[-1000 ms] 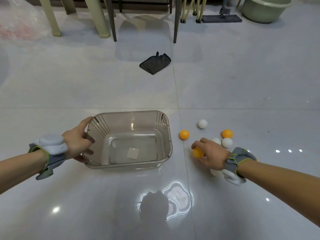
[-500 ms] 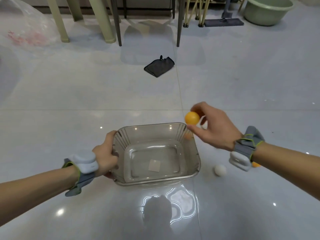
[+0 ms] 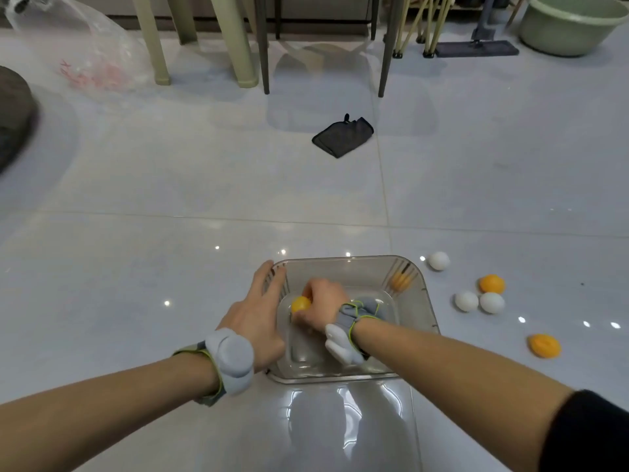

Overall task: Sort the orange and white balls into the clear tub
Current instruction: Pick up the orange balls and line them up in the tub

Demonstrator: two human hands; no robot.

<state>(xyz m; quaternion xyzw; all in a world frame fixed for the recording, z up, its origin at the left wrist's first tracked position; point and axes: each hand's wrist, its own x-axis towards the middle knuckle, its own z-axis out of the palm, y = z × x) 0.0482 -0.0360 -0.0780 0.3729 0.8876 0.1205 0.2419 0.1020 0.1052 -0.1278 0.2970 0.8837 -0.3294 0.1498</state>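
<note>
The clear tub (image 3: 418,335) sits on the floor in front of me. My left hand (image 3: 257,313) grips its left rim. My right hand (image 3: 320,308) is down inside the tub, fingers closed on an orange ball (image 3: 301,304) near the left wall. An orange shape (image 3: 401,281) shows through the tub's far right corner; I cannot tell if it is inside. On the floor to the right lie white balls (image 3: 438,260), (image 3: 466,301), (image 3: 492,302) and orange balls (image 3: 492,283), (image 3: 544,345).
A dark cloth (image 3: 342,137) lies on the tiles farther ahead. Chair and table legs (image 3: 263,46) stand at the back, with a mop head (image 3: 476,49) and a green basin (image 3: 571,23) at the back right. A clear plastic bag (image 3: 85,56) is at the back left.
My right hand picked an orange ball off the floor, carried it over the rim and lowered it into the tub. My left hand stayed on the tub's left rim. The view shifted.
</note>
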